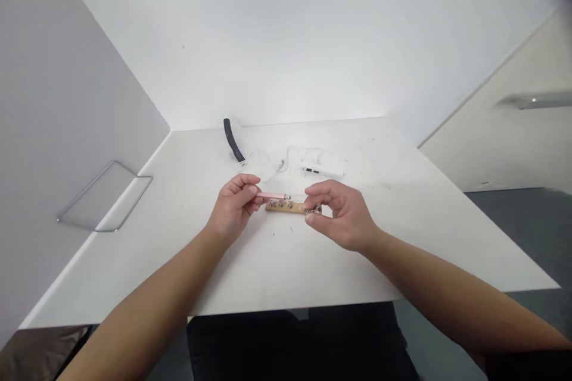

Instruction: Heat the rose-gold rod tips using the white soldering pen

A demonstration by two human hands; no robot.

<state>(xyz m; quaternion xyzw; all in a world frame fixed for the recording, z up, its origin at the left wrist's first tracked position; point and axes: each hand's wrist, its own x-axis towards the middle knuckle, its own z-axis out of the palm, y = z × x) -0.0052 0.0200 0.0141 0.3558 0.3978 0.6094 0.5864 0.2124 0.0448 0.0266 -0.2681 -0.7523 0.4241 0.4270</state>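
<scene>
Left hand (pixel 235 205) holds pink pen-shaped tool (pixel 272 195) just above wooden strip (pixel 286 208); right hand (pixel 342 217) pinches strip's screw-studded end.

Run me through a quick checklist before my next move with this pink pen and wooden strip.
Pink pen held in left hand: ok.
Wooden strip lying on the table: ok.
Right hand firmly on the metal fittings at the strip's end: cannot tell, fingers hide them.
Pen tip touching the strip: cannot tell.
White cable apart from both hands: ok.
</scene>
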